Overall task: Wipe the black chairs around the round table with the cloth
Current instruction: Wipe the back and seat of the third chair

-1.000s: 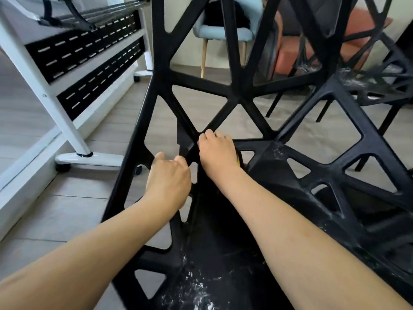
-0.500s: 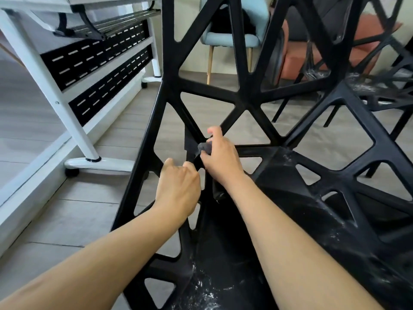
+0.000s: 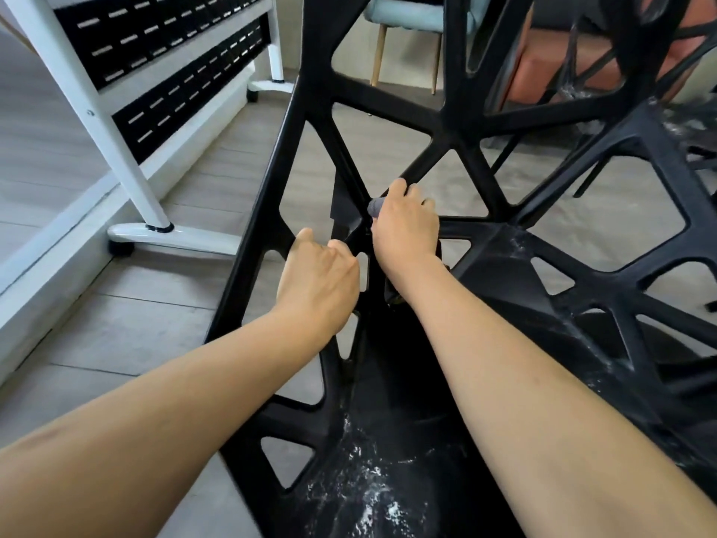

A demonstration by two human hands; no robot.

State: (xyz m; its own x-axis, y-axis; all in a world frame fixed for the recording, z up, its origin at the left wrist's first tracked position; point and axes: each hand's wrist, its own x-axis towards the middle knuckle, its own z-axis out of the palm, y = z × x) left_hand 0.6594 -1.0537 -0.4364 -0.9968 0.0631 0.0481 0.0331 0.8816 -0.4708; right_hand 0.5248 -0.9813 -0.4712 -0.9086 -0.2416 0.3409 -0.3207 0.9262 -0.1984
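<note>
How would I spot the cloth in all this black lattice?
Start at the big black chair with the triangular openings that fills the middle. Follow the right hand up to where several bars meet. The cloth is the small grey wad poking out beside the thumb, the only pale soft thing against hard black plastic.

Most of the cloth (image 3: 374, 206) is hidden under the right hand (image 3: 405, 227); only a grey fold shows at the thumb. The fingertips of the left hand (image 3: 318, 281) curl out of sight behind a strut of the chair (image 3: 252, 273), whose back runs off the top edge and seat off the bottom. Both forearms are cut by the lower edge. The white bench (image 3: 128, 165) at left shows only its leg, foot and slotted panel. The far chairs (image 3: 403, 17) are cropped and blurred
</note>
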